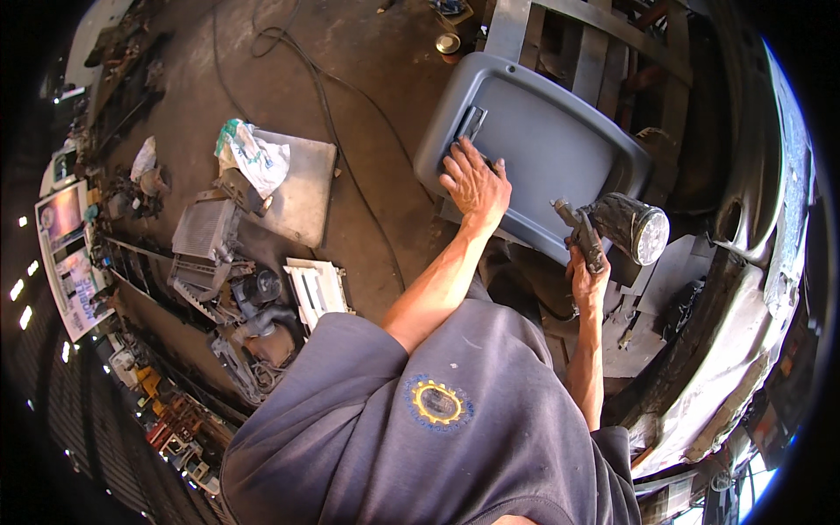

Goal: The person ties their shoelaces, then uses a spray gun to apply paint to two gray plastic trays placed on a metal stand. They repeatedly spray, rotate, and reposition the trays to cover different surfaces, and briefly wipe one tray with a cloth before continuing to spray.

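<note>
A grey molded panel (551, 140) with a raised rim lies in front of me, set against metal bars. My left hand (477, 185) reaches onto its left part, fingers stretched out and thumb apart, the fingertips at a recessed dark handle (471, 124) with a shiny strip. My right hand (588, 278) is wrapped round the grip of a spray gun (584, 236) at the panel's near right corner. The gun's dark, stained cup (618, 226) sticks out to the right, its pale round end (652, 236) facing me.
A metal frame (604, 44) stands behind the panel, and a worn vehicle body (709, 350) curves along the right. On the left floor lie a radiator (206, 229), a flat metal plate (302, 188) with a plastic bag (262, 159), and loose parts. A dark hose (350, 166) snakes across the floor.
</note>
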`<state>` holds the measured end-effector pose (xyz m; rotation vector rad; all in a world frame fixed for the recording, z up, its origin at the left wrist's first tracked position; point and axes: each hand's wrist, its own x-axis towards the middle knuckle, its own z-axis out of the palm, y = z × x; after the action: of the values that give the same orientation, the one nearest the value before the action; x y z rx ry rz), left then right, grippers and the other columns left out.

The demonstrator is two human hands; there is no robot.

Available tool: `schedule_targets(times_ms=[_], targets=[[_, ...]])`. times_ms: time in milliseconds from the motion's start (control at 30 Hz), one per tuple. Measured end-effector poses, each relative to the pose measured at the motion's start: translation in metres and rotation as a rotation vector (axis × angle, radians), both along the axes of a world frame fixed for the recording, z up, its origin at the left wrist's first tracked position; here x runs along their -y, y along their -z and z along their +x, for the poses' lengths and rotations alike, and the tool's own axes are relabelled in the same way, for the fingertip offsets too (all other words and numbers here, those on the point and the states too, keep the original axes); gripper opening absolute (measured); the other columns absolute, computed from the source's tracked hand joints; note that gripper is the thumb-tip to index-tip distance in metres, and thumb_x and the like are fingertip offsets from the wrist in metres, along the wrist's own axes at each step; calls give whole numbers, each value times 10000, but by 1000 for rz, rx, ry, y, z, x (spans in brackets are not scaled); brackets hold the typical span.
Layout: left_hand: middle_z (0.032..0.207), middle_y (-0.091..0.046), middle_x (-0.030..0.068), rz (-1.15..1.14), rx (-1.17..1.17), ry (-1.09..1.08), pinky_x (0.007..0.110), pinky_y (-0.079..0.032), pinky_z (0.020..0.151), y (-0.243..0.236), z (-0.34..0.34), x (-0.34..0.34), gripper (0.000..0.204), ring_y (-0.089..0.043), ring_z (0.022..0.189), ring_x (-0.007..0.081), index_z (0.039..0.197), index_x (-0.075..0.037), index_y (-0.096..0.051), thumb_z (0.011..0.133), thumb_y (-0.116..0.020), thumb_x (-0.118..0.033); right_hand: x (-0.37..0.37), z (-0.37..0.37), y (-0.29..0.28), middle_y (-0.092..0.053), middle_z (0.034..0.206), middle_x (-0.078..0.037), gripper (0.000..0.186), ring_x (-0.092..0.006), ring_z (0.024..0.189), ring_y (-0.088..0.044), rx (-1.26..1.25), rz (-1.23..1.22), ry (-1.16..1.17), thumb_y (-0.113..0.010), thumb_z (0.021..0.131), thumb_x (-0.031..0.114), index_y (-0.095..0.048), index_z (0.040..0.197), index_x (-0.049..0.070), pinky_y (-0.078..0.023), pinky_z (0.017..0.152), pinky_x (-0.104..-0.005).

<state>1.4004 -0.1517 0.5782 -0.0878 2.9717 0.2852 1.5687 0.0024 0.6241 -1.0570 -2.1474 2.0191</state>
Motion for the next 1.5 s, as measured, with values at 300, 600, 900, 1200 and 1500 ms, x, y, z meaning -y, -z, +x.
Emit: schedule_targets(times_ms=[300,600,900,1200,1500], targets=[[1442,-381,195,-20,-60,-51,508,-289,1016,1,15,-13,670,-358,1301,343,1405,57,-377,932,-560,-382,-7,0,25,-605,751,31,446,-34,532,-462,-81,-55,-13,-661,922,190,-552,1330,48,-379,480,-204],[1462,-354,214,-16,-29,-70,548,-267,1068,4,31,-10,651,-336,1335,369,1403,60,-378,939,-552,-361,-16,5,38,-682,883,-20,446,-38,530,-469,-65,-150,-41,-660,921,198,-553,1332,62,-388,473,-204],[1516,-242,303,33,-13,-114,564,-240,1100,7,37,-23,675,-247,1397,455,1451,75,-257,955,-494,-317,-14,3,31,-687,873,-20,283,-56,503,-459,-43,-108,-57,-641,931,265,-664,1088,31,-383,463,-236],[1500,-266,318,225,273,-77,564,-268,1084,-24,39,-26,686,-260,1398,439,1465,40,-260,939,-483,-340,-13,1,32,-627,728,6,297,-61,504,-470,-18,-151,-23,-668,914,289,-658,1083,45,-386,460,-232],[1500,-254,333,231,245,174,556,-228,1117,-68,28,7,720,-268,1399,455,1455,108,-219,895,-530,-220,-12,1,27,-574,654,25,243,-58,484,-468,-38,-107,-8,-659,921,260,-653,1023,39,-378,454,-232]])
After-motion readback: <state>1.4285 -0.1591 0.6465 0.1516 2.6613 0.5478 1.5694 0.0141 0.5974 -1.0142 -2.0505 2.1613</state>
